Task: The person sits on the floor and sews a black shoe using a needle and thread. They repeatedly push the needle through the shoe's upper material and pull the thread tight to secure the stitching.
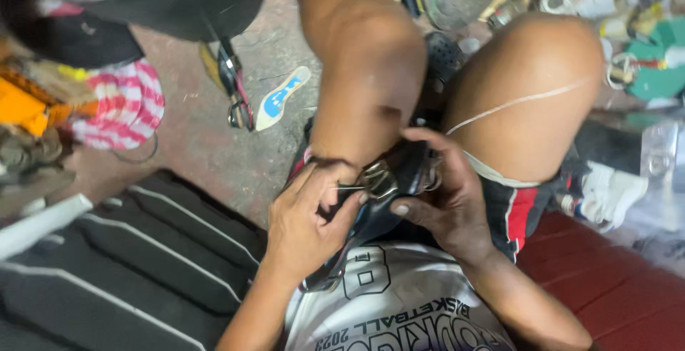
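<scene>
I sit with both knees up and hold a black leather strap [399,173] with a metal buckle [378,180] between my thighs. My left hand [307,222] pinches a thin needle or pin beside the buckle. My right hand [442,194] grips the strap from the right, fingers curled over it. A pale thread [521,101] runs from the strap across my right knee toward the upper right.
A black ribbed mat [143,265] lies at lower left. A red-and-white striped cloth [121,108] and bags are at left. A blue-and-white insole [282,98] and a strap with metal rings [235,94] lie on the concrete floor. Tools and clutter [606,16] fill the top right.
</scene>
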